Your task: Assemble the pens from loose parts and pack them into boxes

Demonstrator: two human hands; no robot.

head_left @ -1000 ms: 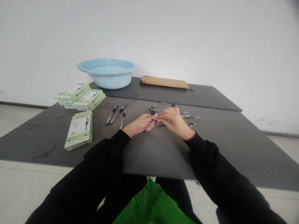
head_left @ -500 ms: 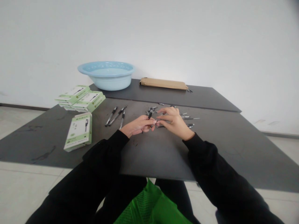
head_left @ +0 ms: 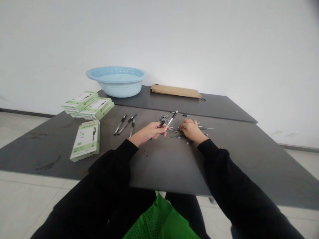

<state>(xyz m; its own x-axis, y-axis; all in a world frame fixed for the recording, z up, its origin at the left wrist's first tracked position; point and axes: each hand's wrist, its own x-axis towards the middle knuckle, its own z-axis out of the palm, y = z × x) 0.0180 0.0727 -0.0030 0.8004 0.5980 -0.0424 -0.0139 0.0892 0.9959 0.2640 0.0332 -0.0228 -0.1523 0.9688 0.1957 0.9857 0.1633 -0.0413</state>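
My left hand (head_left: 149, 131) is closed round a pen (head_left: 170, 121) with a clear barrel and black cap end, which points up and to the right above the dark table (head_left: 161, 159). My right hand (head_left: 191, 130) rests palm down on a scatter of loose pen parts (head_left: 196, 127), its fingers curled among them; what they hold, if anything, is hidden. A small heap of black pen caps (head_left: 163, 118) lies just behind my left hand.
Three assembled pens (head_left: 126, 123) lie to the left of my hands. Green-and-white boxes are stacked (head_left: 88, 104) at the left, one more box (head_left: 85, 140) nearer me. A light blue basin (head_left: 117, 80) and a brown envelope (head_left: 175, 91) sit at the back.
My hands have parted. The left one now holds the pen alone, tilted up to the right. The right hand has dropped onto the loose parts on the table.
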